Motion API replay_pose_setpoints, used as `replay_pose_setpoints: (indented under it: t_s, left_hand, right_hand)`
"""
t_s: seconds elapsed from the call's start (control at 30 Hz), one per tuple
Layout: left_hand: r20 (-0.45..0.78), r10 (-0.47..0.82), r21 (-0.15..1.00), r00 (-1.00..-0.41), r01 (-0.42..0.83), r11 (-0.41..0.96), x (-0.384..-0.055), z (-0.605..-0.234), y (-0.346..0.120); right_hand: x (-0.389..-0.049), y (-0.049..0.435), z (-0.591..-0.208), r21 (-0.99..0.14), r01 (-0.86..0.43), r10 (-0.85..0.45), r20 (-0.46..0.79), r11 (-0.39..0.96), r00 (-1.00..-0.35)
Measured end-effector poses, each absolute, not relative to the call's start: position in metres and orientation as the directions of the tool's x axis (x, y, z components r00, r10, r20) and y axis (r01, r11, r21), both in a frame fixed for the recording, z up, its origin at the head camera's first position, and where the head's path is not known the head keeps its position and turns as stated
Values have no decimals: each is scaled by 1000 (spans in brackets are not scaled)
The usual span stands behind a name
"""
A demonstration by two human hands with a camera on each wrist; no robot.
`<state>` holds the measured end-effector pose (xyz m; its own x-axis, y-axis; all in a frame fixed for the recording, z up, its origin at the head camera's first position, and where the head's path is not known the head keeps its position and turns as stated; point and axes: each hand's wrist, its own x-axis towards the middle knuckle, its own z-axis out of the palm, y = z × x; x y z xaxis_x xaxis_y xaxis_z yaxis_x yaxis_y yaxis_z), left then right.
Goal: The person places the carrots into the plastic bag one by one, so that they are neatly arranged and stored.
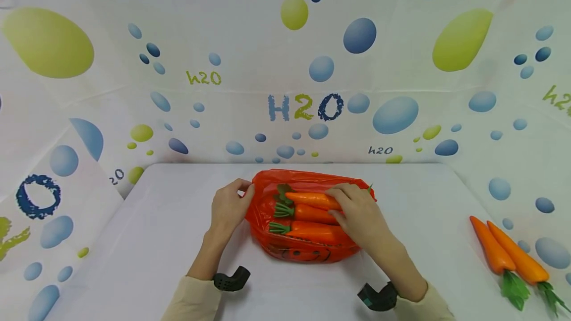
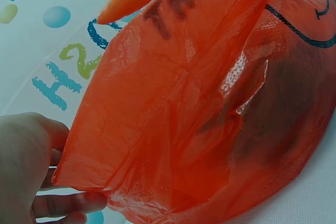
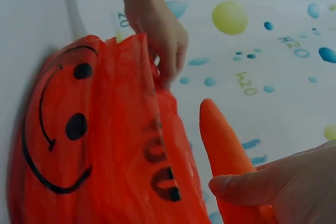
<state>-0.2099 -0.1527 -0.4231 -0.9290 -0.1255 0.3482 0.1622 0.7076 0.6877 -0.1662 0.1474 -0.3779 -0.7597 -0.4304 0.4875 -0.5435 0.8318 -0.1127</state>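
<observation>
A red plastic bag (image 1: 308, 254) with a black smiley print lies with its mouth spread, several carrots (image 1: 318, 233) with green tops inside. At its left rim my left hand (image 1: 229, 204) pinches the plastic; in the left wrist view, fingers (image 2: 68, 203) and thumb hold the bag's edge. My right hand (image 1: 361, 212) grips one carrot (image 3: 223, 140) by its thicker part. In the head view this carrot's tip points left, over the others at the bag's mouth. The right hand hides the far ends of the carrots in the bag.
Two more carrots (image 1: 490, 244) with leafy tops lie at the right edge of the white table (image 1: 160, 241). A patterned cloth (image 1: 250, 63) with drops and H2O lettering hangs behind the table and shows at its sides. Each wrist carries a black camera mount (image 1: 232, 280).
</observation>
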Motion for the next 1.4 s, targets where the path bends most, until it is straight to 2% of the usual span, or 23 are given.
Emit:
replay_pose_setpoints:
  t_s: [0.1, 0.37, 0.8, 1.13, 1.4]
  left_hand:
    - [347, -128, 693, -929, 162, 702, -210, -423, -153]
    - [344, -125, 696, -931, 163, 700, -212, -423, -152]
    - [329, -124, 703, -936, 155, 694, -212, -422, -152]
    - [339, -123, 689, -933, 157, 707, -214, -420, -152]
    - [338, -126, 686, -933, 153, 711, -216, -419, -152]
  right_hand:
    - [-165, 142, -380, -112, -539, -442, 449, 835, -777]
    - [-168, 136, -389, -118, -567, -476, 421, 815, -772]
    - [-180, 141, -401, -180, -494, -446, 250, 850, -859]
    - [-187, 149, -404, -182, -495, -466, 183, 849, -866]
    - [-188, 153, -404, -191, -454, -447, 78, 870, -891]
